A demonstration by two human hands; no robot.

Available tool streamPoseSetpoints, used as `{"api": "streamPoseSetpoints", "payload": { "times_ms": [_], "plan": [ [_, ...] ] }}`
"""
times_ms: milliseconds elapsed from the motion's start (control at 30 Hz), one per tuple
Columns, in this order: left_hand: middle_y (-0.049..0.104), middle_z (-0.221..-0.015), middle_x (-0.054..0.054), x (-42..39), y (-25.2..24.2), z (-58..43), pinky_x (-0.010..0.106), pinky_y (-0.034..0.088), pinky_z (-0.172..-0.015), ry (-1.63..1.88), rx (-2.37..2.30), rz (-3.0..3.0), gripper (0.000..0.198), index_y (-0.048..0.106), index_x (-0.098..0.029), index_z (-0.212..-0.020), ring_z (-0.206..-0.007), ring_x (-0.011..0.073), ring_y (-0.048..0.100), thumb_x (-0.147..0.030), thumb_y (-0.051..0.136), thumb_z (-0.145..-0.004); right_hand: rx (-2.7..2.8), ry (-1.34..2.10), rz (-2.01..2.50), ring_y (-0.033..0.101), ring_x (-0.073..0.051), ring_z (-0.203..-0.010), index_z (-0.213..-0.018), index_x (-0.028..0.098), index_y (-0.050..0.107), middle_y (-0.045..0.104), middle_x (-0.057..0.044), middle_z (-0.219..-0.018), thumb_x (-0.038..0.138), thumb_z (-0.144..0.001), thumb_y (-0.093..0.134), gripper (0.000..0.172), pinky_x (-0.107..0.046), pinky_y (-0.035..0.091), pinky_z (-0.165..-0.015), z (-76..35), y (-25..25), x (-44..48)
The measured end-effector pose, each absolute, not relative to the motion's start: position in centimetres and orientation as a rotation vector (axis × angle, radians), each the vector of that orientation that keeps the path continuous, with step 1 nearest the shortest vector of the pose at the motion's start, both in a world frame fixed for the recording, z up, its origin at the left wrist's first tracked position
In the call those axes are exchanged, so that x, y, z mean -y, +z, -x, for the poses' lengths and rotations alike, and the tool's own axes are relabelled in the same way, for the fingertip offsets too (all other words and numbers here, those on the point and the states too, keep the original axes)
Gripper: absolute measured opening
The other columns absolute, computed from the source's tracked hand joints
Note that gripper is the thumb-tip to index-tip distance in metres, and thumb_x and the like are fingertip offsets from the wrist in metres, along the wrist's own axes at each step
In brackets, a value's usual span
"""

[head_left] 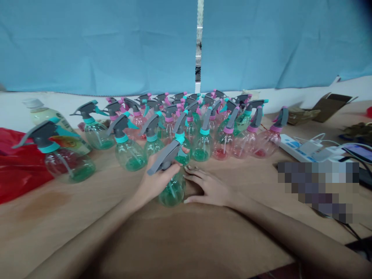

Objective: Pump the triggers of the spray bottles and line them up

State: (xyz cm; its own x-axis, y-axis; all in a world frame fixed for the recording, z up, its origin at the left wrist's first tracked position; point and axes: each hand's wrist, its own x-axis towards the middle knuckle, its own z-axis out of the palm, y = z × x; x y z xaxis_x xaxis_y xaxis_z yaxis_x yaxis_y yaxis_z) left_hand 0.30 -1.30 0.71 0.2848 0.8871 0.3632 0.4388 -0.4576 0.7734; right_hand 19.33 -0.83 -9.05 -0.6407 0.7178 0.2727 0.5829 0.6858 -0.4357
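A clear green spray bottle (172,192) with a grey trigger head stands on the wooden table in front of me. My left hand (159,174) is wrapped round its neck, just under the head. Beside the bottle, on its right, my right hand (207,187) rests low near the table with its fingers spread, holding nothing. Behind both hands stand several more spray bottles, such as a green one (201,149) with a teal collar and a pink one (222,149) with a pink collar. Shallow coloured liquid or tint shows at their bases.
At the left are a red plastic bag (21,166), a larger white-capped bottle (43,112) and a separate green spray bottle (69,166). A white power strip (293,146) with plugs and cables lies at the right. An open cardboard box (331,106) is at the back right.
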Motion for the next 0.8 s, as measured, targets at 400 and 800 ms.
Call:
{"api": "streamPoseSetpoints", "payload": {
  "times_ms": [400,800],
  "plan": [
    [0.058,-0.066,-0.003,1.34,0.77,-0.37,0.026,0.040,-0.057,1.086,-1.222,-2.001,0.012,0.060,-0.023,-0.068,-0.058,0.0143,0.050,-0.023,0.048,-0.072,2.496,0.423,1.036,0.029,-0.027,-0.133,-0.135,0.015,0.040,0.039,-0.013,-0.141,0.072,-0.071,0.048,0.085,-0.045,0.025,-0.110,-19.33,-9.09,0.73],
    [0.063,-0.078,-0.003,1.18,0.53,-0.11,0.027,0.043,-0.066,1.133,-1.204,-2.032,0.029,0.064,-0.027,-0.094,-0.069,0.0161,0.055,-0.016,0.049,-0.071,2.469,0.450,1.023,0.030,-0.028,-0.133,-0.135,0.019,0.040,0.037,-0.012,-0.143,0.070,-0.072,0.050,0.082,-0.048,0.026,-0.108,-19.37,-9.09,0.80]
  ]
}}
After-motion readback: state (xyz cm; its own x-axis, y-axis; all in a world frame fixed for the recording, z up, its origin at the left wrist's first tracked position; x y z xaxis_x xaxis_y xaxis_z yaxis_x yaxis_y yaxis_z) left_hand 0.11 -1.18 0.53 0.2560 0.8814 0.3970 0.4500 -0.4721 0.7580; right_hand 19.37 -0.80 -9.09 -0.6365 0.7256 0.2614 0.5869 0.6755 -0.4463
